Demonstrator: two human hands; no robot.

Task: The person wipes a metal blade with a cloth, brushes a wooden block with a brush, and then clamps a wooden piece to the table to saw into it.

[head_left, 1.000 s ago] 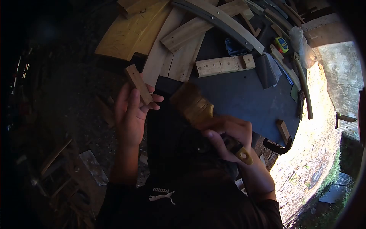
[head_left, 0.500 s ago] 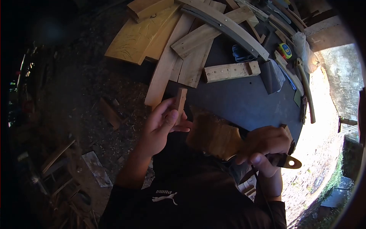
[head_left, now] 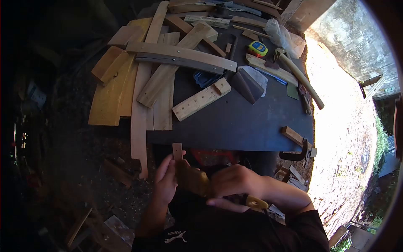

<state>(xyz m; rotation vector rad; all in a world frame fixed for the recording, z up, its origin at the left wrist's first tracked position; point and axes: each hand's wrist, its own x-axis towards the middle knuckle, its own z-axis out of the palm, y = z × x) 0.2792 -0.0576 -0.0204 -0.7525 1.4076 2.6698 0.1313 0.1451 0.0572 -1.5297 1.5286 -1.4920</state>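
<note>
Block (head_left: 177, 150), one, small, wooden: standing roughly upright before the torso, just off the table's near edge. Left hand (head_left: 166, 178): fingers gripping its lower part. Flat-headed tool (head_left: 191, 178), one, broad, brown, blurred: overlapping the block's lower end in view; contact cannot be told. Right hand (head_left: 237, 180): fingers wrapping the tool, yellow handle end (head_left: 257, 203) protruding. Hazards: fingertips are lying close to the tool's head, so a stray stroke could be catching them; a hard, off-centre push could be twisting the short block loose, nothing visible supporting it beneath. Outward: long board (head_left: 139, 147), overhanging the table (head_left: 260, 126), its end risking a knock from the left forearm; clamp (head_left: 296, 156), sitting at the edge.
</note>
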